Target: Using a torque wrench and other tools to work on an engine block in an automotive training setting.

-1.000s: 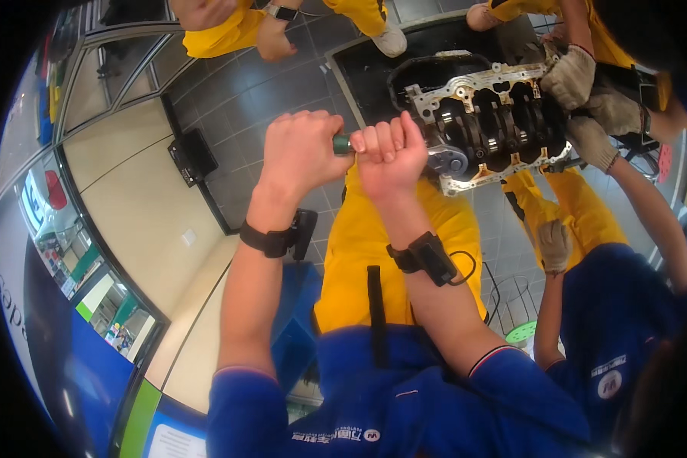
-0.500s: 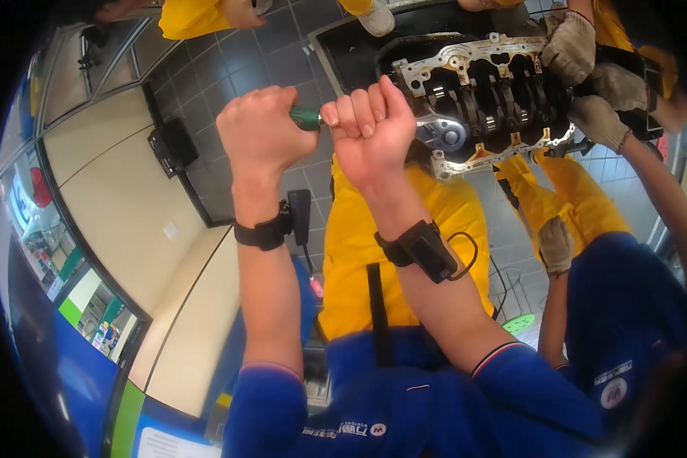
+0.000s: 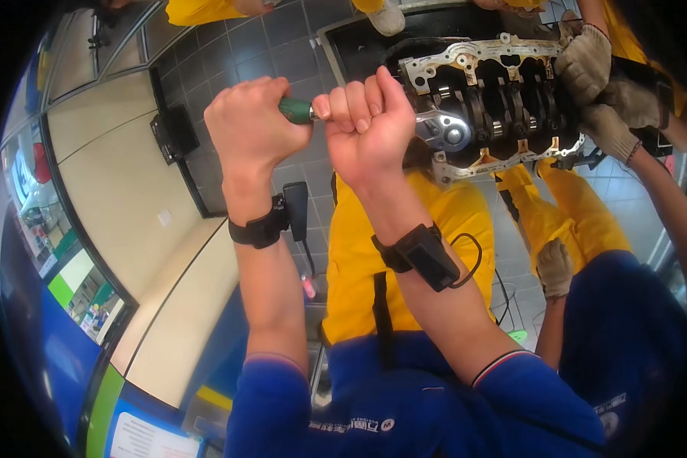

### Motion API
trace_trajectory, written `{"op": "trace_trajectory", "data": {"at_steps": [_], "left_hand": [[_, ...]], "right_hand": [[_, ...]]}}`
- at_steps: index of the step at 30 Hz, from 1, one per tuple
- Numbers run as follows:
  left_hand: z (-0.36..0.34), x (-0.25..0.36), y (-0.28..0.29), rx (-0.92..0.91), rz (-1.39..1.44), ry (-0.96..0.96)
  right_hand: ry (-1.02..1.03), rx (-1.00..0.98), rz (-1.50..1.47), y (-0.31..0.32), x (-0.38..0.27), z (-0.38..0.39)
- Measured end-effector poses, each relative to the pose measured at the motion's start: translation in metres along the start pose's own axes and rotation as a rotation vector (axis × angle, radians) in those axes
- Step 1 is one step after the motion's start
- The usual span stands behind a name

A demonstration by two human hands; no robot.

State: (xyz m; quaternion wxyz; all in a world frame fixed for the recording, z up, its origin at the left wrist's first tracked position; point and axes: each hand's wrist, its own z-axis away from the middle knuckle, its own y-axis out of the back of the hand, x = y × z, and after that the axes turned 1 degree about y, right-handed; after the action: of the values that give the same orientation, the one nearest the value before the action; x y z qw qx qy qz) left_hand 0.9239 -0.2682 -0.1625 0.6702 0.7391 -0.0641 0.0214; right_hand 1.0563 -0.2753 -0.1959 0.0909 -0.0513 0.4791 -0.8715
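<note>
My left hand is closed round the green handle of a wrench. Just right of it, my right hand has its fingers curled over the wrench's metal shaft, palm facing up. The wrench's round silver head rests over the near left end of an upturned engine block, whose dark crankshaft and cap area shows. Co-workers' gloved hands grip the block's right end. The socket beneath the head is hidden.
The block sits at a black stand or tray above tiled floor. At left are a beige panel and a dark screen-like object. Co-workers in yellow trousers stand close at right and top; another gloved hand hangs lower right.
Both my hands have shifted left and upward in view with the wrench, and more of the green handle shows between them. The engine block also sits slightly higher in the picture.
</note>
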Motion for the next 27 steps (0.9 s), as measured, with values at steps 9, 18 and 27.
{"op": "trace_trajectory", "data": {"at_steps": [9, 18, 27], "left_hand": [[0.017, 0.008, 0.004, -0.025, 0.001, 0.092], [0.045, 0.027, 0.007, -0.038, 0.051, 0.208], [0.080, 0.044, 0.004, -0.002, -0.001, 0.342]], "right_hand": [[-0.082, 0.033, 0.053, -0.004, -0.007, 0.010], [-0.197, 0.062, 0.131, 0.007, -0.019, 0.019], [-0.349, 0.163, 0.270, 0.006, -0.028, 0.034]]}}
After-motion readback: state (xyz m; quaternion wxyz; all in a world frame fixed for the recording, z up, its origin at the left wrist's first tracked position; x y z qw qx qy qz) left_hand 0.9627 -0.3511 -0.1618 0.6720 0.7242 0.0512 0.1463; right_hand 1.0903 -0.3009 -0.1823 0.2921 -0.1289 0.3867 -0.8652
